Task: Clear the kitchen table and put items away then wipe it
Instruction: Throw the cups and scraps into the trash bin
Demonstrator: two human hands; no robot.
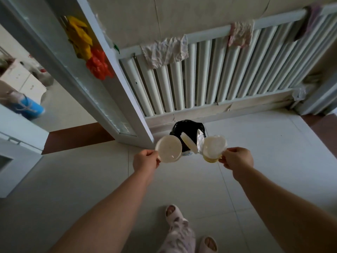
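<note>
My left hand (145, 160) pinches the rim of a round white plastic container (169, 149), held tilted so its pale inside faces me. My right hand (237, 157) grips a clear plastic container (213, 149) with yellowish residue at its bottom edge. Between the two, a white lid or disc (188, 144) hangs in the air, tilted. All three are just above a small bin lined with a black bag (186, 127) that stands on the floor against the radiator.
A white radiator (228, 70) with cloths draped on it runs along the wall. A white door frame (102, 77) with yellow and red bags hanging stands at left. Pale floor tiles (264, 152) lie around me; my slippered feet (191, 225) are below.
</note>
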